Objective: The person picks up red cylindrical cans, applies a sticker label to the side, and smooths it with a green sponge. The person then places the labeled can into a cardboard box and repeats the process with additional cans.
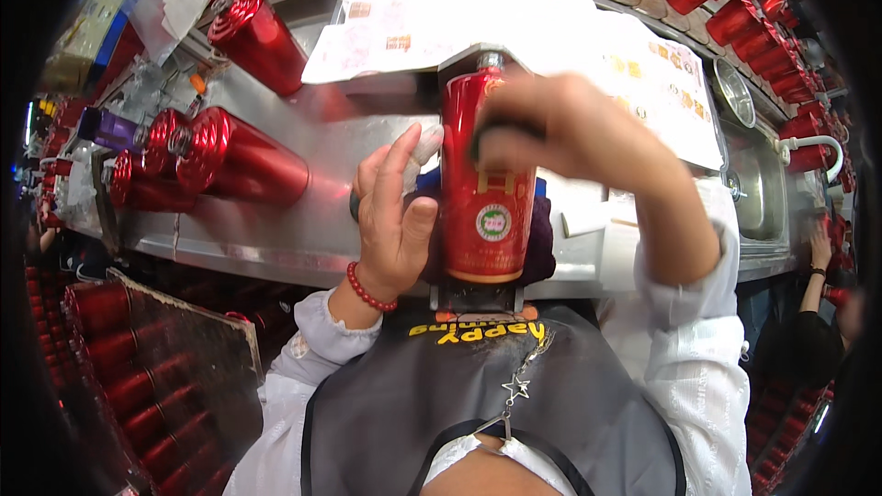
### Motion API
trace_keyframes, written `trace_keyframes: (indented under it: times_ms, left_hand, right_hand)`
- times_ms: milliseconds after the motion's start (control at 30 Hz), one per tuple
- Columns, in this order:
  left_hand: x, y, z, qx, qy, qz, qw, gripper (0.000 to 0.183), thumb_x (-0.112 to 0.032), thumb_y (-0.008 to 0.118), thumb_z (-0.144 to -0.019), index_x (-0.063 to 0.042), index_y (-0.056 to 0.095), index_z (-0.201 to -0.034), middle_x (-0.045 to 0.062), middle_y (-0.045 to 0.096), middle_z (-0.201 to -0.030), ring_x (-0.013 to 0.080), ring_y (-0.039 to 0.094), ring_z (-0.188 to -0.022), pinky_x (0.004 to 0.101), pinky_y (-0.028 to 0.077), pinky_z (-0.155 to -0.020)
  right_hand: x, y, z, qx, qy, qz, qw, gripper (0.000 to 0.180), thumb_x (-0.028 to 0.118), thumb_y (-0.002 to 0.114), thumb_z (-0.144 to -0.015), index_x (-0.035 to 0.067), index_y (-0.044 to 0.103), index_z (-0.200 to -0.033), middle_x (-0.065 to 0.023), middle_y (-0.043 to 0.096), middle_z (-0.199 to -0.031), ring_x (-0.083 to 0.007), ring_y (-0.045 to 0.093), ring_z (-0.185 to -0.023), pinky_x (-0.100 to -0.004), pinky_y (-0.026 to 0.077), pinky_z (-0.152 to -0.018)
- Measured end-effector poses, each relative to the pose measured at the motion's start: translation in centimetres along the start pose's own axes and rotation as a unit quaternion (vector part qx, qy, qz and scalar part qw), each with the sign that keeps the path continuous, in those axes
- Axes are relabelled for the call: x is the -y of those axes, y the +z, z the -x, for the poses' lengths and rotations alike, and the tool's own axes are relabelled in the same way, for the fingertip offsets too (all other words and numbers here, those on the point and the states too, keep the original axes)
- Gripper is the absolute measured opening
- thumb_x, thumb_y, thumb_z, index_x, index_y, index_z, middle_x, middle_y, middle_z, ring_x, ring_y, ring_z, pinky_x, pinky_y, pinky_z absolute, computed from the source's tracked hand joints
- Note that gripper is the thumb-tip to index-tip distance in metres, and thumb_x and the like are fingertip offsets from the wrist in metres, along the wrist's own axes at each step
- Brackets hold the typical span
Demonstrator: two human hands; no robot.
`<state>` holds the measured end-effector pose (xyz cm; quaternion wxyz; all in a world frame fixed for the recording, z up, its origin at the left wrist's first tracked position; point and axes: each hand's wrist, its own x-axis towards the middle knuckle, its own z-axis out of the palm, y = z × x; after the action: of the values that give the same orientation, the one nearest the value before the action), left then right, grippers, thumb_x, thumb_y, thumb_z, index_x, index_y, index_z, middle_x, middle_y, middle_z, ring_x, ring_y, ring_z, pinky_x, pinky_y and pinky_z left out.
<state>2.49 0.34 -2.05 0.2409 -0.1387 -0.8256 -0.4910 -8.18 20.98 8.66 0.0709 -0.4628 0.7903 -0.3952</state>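
A red metallic bottle point(488, 241) lies in a cradle before me, its silver threaded neck point(491, 60) pointing away. It bears gold characters and a round white-and-green emblem point(494, 222). My right hand point(544, 127), blurred by motion, is over the bottle's upper part with a dark object point(506, 134) in its fingers; blur hides what that is. Beside the bottle's left side is my left hand point(391, 220), fingers apart and palm towards the bottle. One of its fingertips is wrapped in white. Dark purple cloth point(542, 241) shows under the bottle.
Sheets of printed decals point(482, 7) cover a board beyond the bottle. Several red bottles point(241, 158) lie or stand on the steel counter point(331, 213) at left. On the right are a sink point(758, 200) with a white faucet point(816, 145) and a co-worker's arm point(815, 269).
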Motion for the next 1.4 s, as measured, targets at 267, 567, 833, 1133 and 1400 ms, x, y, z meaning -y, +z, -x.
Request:
trace_keyframes:
  times_ms: [267, 567, 833, 1133, 1400]
  left_hand:
    - [0.5, -0.9, 2.5, -0.010, -0.028, 0.011, 1.000, 0.072, -0.055, 0.040, -0.105, 0.005, 0.048, -0.145, 0.014, 0.062, -0.138, 0.0316, 0.047, -0.122, 0.0413, 0.030, -0.110]
    - [-0.8, -0.8, -2.9, 0.079, 0.151, -0.134, 0.976, 0.078, -0.064, 0.045, -0.100, 0.002, 0.055, -0.141, 0.010, 0.063, -0.138, 0.0296, 0.044, -0.123, 0.0421, 0.028, -0.110]
    - [-1.6, -1.6, 2.7, 0.156, 0.095, -0.158, 0.971, 0.120, -0.072, 0.072, -0.075, 0.006, 0.028, -0.154, 0.024, 0.041, -0.152, 0.0422, 0.036, -0.132, 0.0575, 0.022, -0.113]
    - [-0.6, -0.3, 3.1, 0.150, 0.042, -0.135, 0.979, 0.121, -0.066, 0.080, -0.072, 0.006, 0.028, -0.154, 0.021, 0.047, -0.145, 0.0392, 0.040, -0.132, 0.0549, 0.024, -0.114]
    - [-2.5, -1.3, 1.7, 0.163, 0.125, -0.297, 0.933, 0.124, -0.073, 0.076, -0.071, 0.007, 0.028, -0.154, 0.023, 0.045, -0.148, 0.0385, 0.041, -0.134, 0.0581, 0.022, -0.113]
  right_hand:
    - [4.9, 2.9, 3.4, 0.079, -0.115, 0.074, 0.987, 0.021, 0.011, 0.075, -0.076, 0.011, 0.067, -0.095, -0.0071, 0.060, -0.088, -0.0259, 0.064, -0.077, -0.0406, 0.049, -0.072]
    - [-1.2, 2.0, 4.8, -0.243, 0.175, -0.107, 0.948, 0.023, 0.016, 0.077, -0.088, 0.001, 0.069, -0.103, -0.0037, 0.067, -0.078, -0.0117, 0.062, -0.069, -0.0279, 0.049, -0.061]
    - [3.8, 6.1, 8.5, -0.154, -0.107, 0.053, 0.981, 0.020, 0.016, 0.079, -0.078, 0.013, 0.069, -0.096, -0.0011, 0.057, -0.084, -0.0214, 0.061, -0.079, -0.0382, 0.041, -0.077]
    - [0.1, 8.9, 9.0, -0.349, 0.197, -0.379, 0.834, 0.021, 0.020, 0.071, -0.097, 0.003, 0.064, -0.107, -0.0004, 0.068, -0.090, -0.0066, 0.062, -0.083, -0.0219, 0.051, -0.075]
    - [1.2, 9.6, 10.7, -0.333, -0.028, 0.047, 0.941, 0.035, 0.006, 0.082, -0.075, 0.007, 0.071, -0.108, -0.0081, 0.063, -0.086, -0.0268, 0.060, -0.081, -0.0390, 0.047, -0.075]
